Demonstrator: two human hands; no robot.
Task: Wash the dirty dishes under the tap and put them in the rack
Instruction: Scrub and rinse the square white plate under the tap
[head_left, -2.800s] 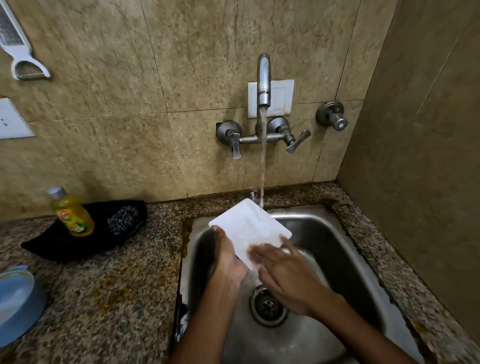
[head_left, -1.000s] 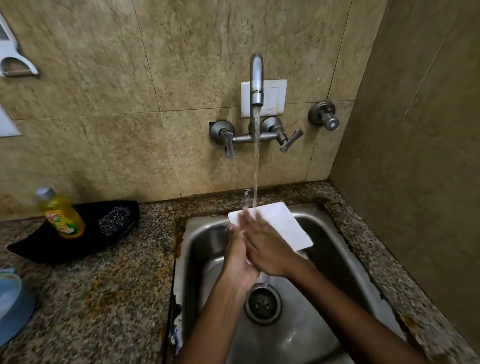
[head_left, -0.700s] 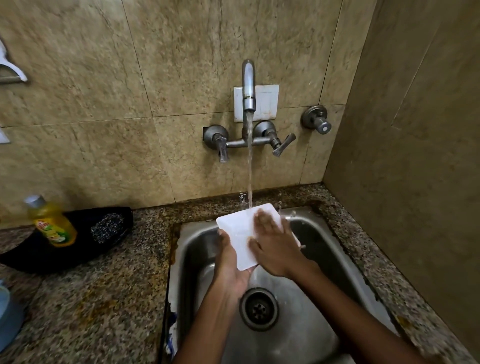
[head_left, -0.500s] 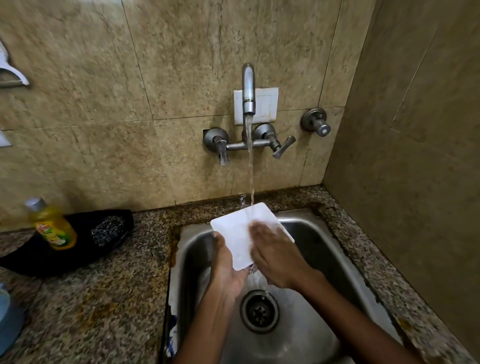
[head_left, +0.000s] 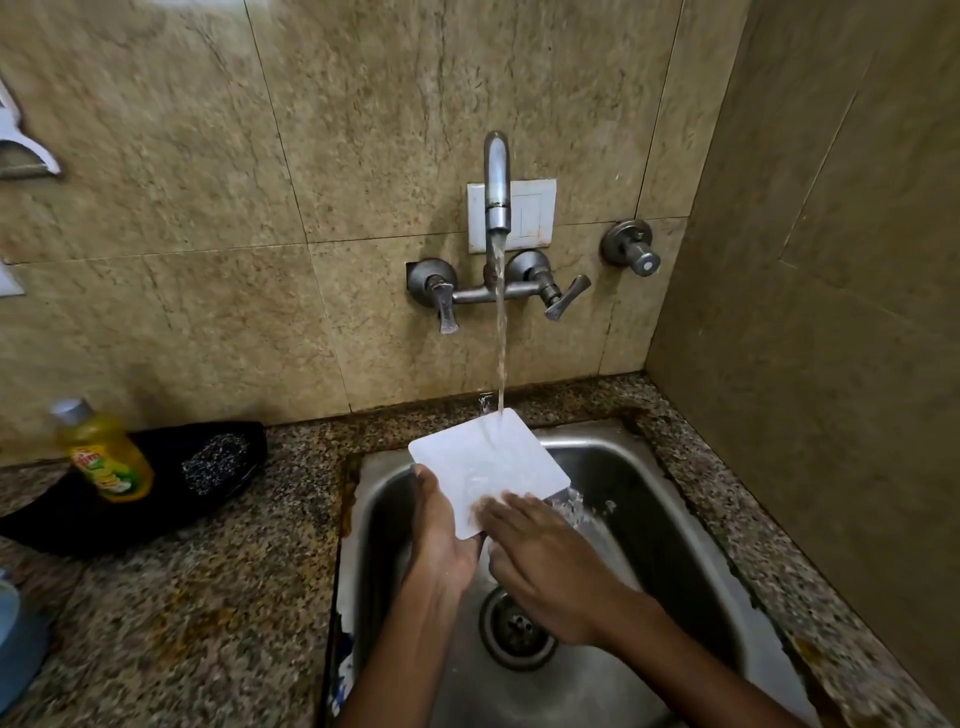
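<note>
— Steel under us first: the sink (head_left: 670, 525) is a brushed metal basin with rounded corners, its round drain (head_left: 517, 629) just below our wrists. What are our hands doing?

— Our left hand (head_left: 441, 540) grips the white plate (head_left: 485, 467) by its near left edge, thumb on top, fingers curled underneath. Our right hand (head_left: 540, 556) lies flat, fingers straight, pressing and rubbing the plate's near edge; it holds nothing.

— And the plate itself?

— A thin, flat square with rounded corners, smooth and glossy when wet. We hold it over the sink, tilted, its far corner right under the stream.

— How do we rinse it well?

— We judge it best to keep that tilt so water sheets down the face and runs off the low right edge, where it splashes now. We should sweep the flat palm across every part, then turn the plate for its back. It is slick, so the left grip must stay firm.

— Farther off?

— Speckled granite counter (head_left: 208, 613), rough-looking; a yellow soap bottle (head_left: 101, 457) on a black tray (head_left: 171, 483) with a scrubber. Then the dull metal tap (head_left: 496, 182) on polished beige tiles. We see no rack.
</note>
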